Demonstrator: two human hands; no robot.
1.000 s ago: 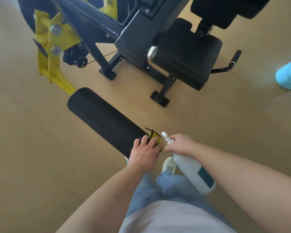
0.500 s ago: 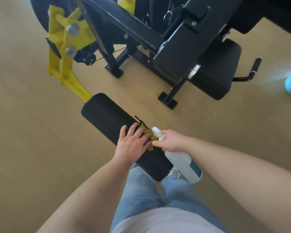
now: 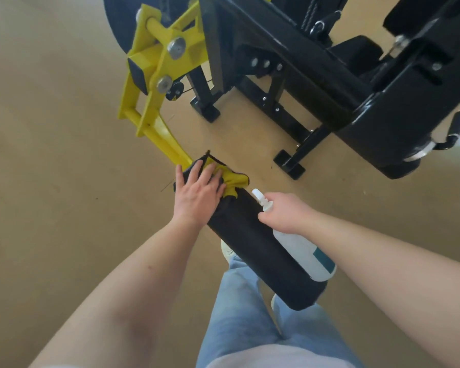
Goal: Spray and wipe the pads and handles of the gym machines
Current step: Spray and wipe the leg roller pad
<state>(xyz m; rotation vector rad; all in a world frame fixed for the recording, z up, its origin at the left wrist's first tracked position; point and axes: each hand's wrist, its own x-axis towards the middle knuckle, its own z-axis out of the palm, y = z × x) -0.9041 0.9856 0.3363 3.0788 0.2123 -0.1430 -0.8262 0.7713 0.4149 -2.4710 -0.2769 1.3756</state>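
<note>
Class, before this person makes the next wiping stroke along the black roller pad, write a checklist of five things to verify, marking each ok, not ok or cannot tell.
1. Left hand presses the yellow cloth flat on the roller pad: ok.
2. Cloth sits at the pad's end by the yellow arm, ready for a full stroke: ok.
3. Right hand grips the spray bottle securely: ok.
4. Bottle clear of the stroke path: cannot tell; it overlaps the pad in this view.
5. Pad wet with spray: cannot tell.
</note>
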